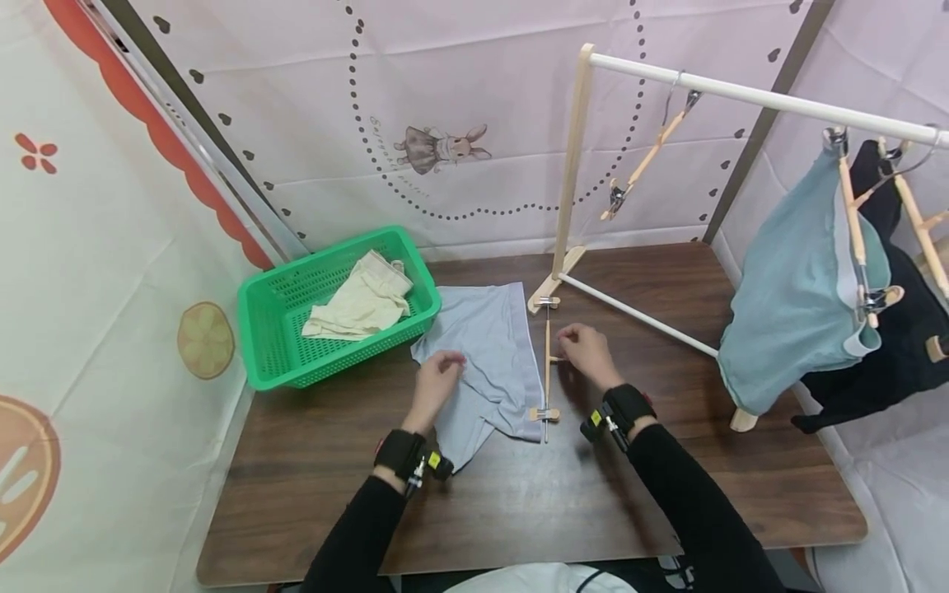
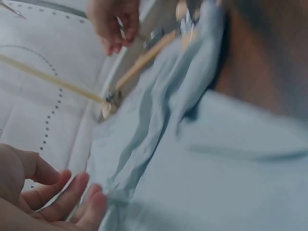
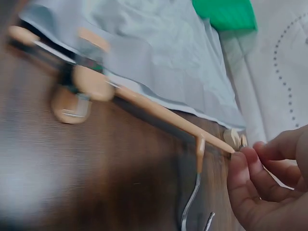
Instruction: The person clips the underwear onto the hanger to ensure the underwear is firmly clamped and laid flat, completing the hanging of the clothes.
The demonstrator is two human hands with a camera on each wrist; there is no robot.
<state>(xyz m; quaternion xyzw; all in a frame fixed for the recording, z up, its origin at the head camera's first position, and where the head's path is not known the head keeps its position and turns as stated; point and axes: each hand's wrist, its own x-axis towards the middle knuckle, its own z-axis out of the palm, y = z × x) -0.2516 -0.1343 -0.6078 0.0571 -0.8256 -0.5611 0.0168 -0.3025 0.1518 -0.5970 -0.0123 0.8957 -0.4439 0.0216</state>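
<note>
A light blue garment (image 1: pixel 482 354), which looks like a pair of shorts, lies spread on the table with its straight edge to the right. Along that edge lies a wooden clip hanger (image 1: pixel 548 354); its near clip (image 1: pixel 544 414) overlaps the fabric, while the far clip (image 1: pixel 547 302) sits beside the corner. My left hand (image 1: pixel 439 385) hovers over the garment's left part, fingers loosely bent around nothing. To the hanger's right is my right hand (image 1: pixel 589 356), its fingertips drawn together with nothing visible between them. In the right wrist view the hanger's metal hook (image 3: pixel 191 202) lies apart from my fingers (image 3: pixel 245 168).
At the back left stands a green basket (image 1: pixel 259 329) with a cream cloth (image 1: pixel 363 301) inside. A white-railed rack (image 1: pixel 741 91) rises on the right, bearing an unloaded clip hanger (image 1: pixel 652 156), a teal garment (image 1: pixel 793 280) and a black garment (image 1: pixel 904 329). Printed curtains surround the brown table (image 1: pixel 334 494).
</note>
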